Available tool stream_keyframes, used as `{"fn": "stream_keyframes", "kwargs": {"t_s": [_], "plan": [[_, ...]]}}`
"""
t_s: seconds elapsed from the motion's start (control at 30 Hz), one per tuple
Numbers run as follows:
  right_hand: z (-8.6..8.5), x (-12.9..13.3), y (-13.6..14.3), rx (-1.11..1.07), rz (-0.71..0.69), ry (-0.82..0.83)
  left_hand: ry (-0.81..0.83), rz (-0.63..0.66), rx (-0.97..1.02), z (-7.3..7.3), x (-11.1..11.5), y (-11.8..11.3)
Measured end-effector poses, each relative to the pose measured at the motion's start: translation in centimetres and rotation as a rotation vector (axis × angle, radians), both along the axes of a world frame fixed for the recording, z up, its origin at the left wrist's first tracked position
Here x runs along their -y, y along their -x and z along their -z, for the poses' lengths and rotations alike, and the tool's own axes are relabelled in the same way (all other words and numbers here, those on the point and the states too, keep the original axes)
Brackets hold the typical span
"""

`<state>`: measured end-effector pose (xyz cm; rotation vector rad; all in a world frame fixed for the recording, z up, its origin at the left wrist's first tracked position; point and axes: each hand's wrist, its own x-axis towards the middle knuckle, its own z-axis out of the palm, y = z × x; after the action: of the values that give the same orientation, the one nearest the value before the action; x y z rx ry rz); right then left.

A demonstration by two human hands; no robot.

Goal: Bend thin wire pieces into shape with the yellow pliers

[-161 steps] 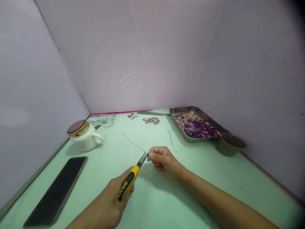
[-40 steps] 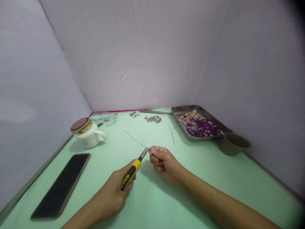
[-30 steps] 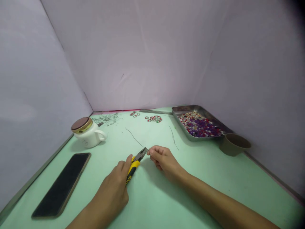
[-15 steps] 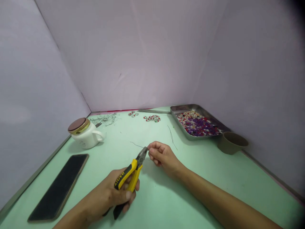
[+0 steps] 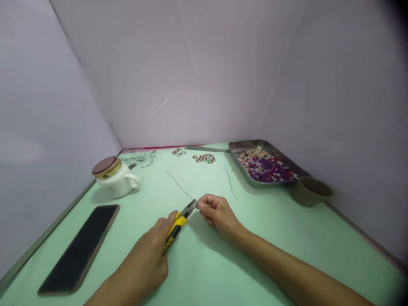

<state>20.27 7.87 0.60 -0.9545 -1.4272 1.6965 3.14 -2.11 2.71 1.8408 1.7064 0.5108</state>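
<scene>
My left hand [image 5: 152, 246] is closed around the yellow and black handles of a pair of pliers [image 5: 181, 220]. Their metal jaws point up and to the right, close to the fingertips of my right hand [image 5: 217, 212]. A thin dark wire [image 5: 178, 185] runs from the jaws up and left over the green table. My right thumb and forefinger are pinched together at the wire's near end, just beside the jaws. What exactly sits between those fingertips is mostly hidden.
A steel tray [image 5: 251, 180] of mixed beads stands at the right, with a brown cup [image 5: 310, 193] beside it. At left are a lidded white mug [image 5: 116, 180] and a phone [image 5: 79, 248]. Beaded rings [image 5: 204, 158], cut wire pieces [image 5: 143, 159] and loose wires [image 5: 230, 182] lie farther back.
My left hand has turned over, back upward, rolling the pliers with it. The wire's free end has swung up and more of it shows. My right hand stays nearly in place.
</scene>
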Motion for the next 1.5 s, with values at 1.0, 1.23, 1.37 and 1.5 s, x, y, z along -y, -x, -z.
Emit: {"fn": "stream_keyframes", "kwargs": {"t_s": [1.0, 1.23, 1.37, 1.5], "plan": [[0.5, 0.0, -0.1, -0.189, -0.06, 0.292, 0.07, 0.025, -0.109, -1.0, -0.1, -0.2], [0.7, 0.0, -0.2, -0.233, -0.063, 0.285, 0.045, -0.014, -0.074, -1.6, -0.1, -0.6], [0.9, -0.2, -0.5, -0.276, -0.117, 0.284, 0.205, 0.052, 0.266, -3.7, -0.1, -0.8], [0.9, -0.3, -0.7, -0.343, -0.156, 0.284, 0.438, 0.04, 0.57, -3.1, -0.3, -0.5]]}}
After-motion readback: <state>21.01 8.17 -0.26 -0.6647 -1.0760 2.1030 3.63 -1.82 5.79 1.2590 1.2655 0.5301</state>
